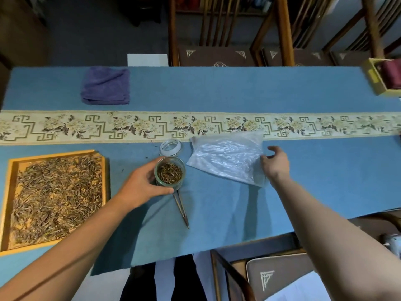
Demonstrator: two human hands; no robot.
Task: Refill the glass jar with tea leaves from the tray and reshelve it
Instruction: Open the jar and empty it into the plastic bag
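Observation:
A small glass jar (170,172) holding some dark tea leaves stands open on the blue table. My left hand (141,184) grips its left side and base. The jar's glass lid (170,147) lies just behind it. A wooden tray (13,183) spread with loose tea leaves sits at the left. A pair of dark tweezers (181,208) lies in front of the jar, their upper end hidden under my left hand. My right hand (275,162) touches the right edge of a crumpled clear plastic bag (227,158), fingers loosely curled.
A folded purple cloth (106,85) lies at the back left. A patterned cream runner (195,126) crosses the blue table (217,92). A yellow box (384,78) sits at the far right corner. Wooden chairs (217,51) stand behind the table, another near me.

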